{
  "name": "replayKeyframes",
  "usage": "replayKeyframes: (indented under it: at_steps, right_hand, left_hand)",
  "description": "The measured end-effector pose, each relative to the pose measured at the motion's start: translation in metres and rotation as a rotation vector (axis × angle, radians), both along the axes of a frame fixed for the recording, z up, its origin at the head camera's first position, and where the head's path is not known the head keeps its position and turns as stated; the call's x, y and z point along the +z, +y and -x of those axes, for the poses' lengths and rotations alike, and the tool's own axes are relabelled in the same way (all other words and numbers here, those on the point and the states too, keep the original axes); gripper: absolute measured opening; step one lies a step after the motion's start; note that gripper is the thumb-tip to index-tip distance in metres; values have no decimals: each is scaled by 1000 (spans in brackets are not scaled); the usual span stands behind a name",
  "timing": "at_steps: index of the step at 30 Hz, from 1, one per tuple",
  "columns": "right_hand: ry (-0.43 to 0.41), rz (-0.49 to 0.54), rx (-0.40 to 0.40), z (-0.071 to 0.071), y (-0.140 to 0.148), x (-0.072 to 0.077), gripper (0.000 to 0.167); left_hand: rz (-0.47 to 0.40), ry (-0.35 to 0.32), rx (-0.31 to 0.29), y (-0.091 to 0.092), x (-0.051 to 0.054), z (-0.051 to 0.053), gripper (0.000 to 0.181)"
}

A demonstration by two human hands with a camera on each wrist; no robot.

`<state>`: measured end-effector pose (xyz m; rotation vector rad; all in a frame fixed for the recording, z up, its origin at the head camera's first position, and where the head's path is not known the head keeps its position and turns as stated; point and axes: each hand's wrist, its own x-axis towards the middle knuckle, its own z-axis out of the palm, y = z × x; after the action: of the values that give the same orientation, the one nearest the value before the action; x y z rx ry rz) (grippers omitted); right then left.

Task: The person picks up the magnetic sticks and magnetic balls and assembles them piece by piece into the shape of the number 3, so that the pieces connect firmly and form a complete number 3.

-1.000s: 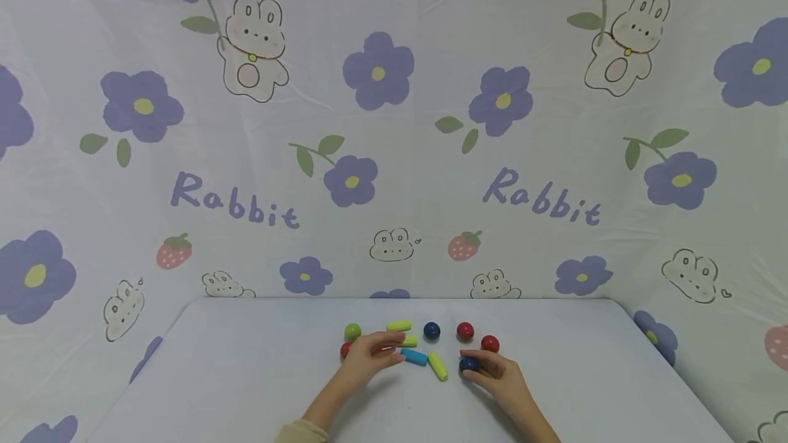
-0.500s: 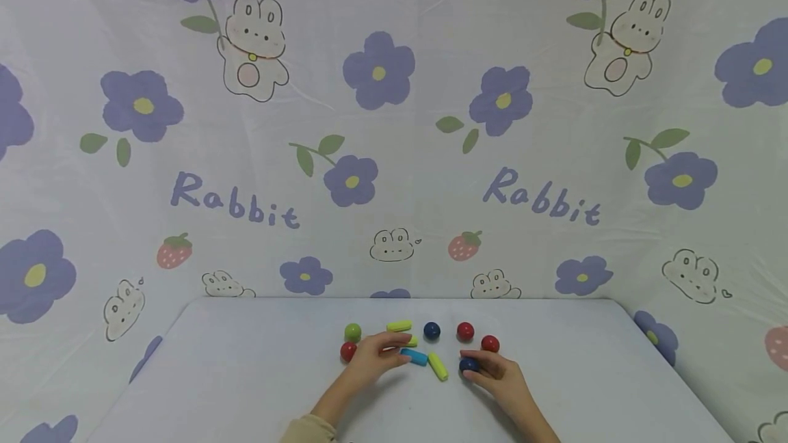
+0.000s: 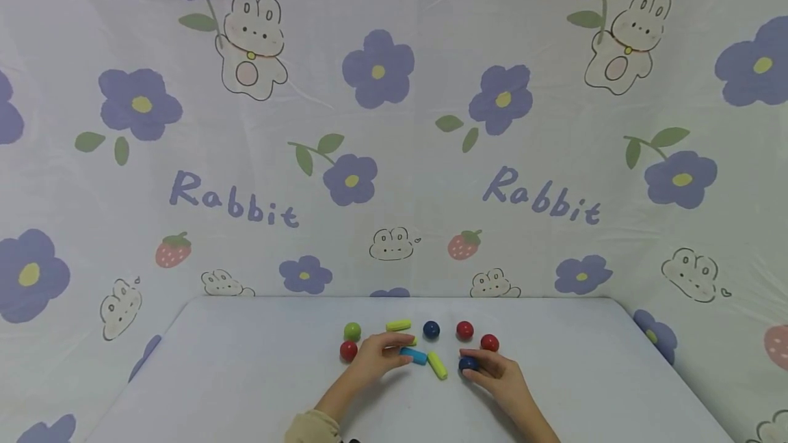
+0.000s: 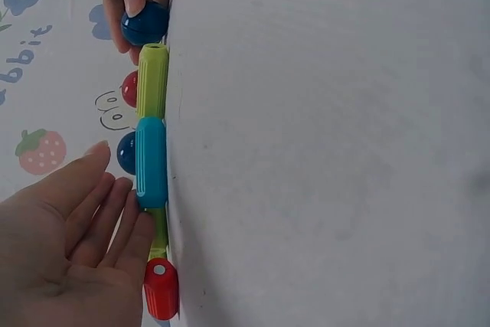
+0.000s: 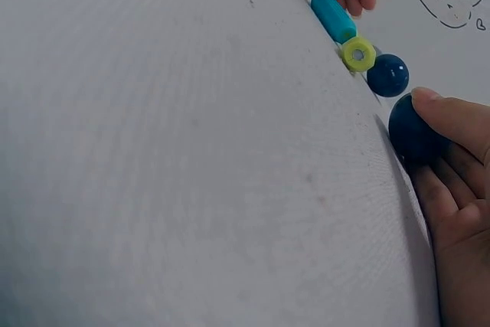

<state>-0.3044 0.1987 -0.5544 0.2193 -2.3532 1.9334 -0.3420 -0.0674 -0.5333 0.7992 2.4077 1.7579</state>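
Note:
My right hand holds a dark blue ball on the white table, its thumb and fingers curled around it in the right wrist view. My left hand hovers at the left end of a ribbed light-blue stick, thumb and fingers spread and relaxed. Whether a fingertip touches that stick I cannot tell. A yellow-green stick lies between the hands, close to the blue one. Another yellow-green stick is mostly hidden behind the left fingers. A red stick shows beside the left hand in its wrist view.
Behind the hands lie a green ball, a yellow-green stick, a second dark blue ball and two red balls, one at the right. Another red ball sits left of the left hand. A patterned cloth hangs behind the table.
My left hand has shifted slightly right toward the light-blue stick, uncovering the red ball at its left. The right hand stays on the blue ball.

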Motion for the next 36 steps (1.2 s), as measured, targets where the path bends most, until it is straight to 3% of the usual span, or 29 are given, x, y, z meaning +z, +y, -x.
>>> replayKeyframes:
  at_steps: [19, 26, 36]
  right_hand:
    - [-4, -19, -17, -2, -2, 3, 34]
    - [-4, -33, -21, -1, -2, 2, 34]
    - [-20, -15, -21, -2, -2, 3, 33]
  left_hand:
    - [57, 55, 18, 2, 3, -5, 27]
    - [146, 13, 45, 2, 3, -5, 25]
    - [167, 10, 5, 2, 2, -6, 28]
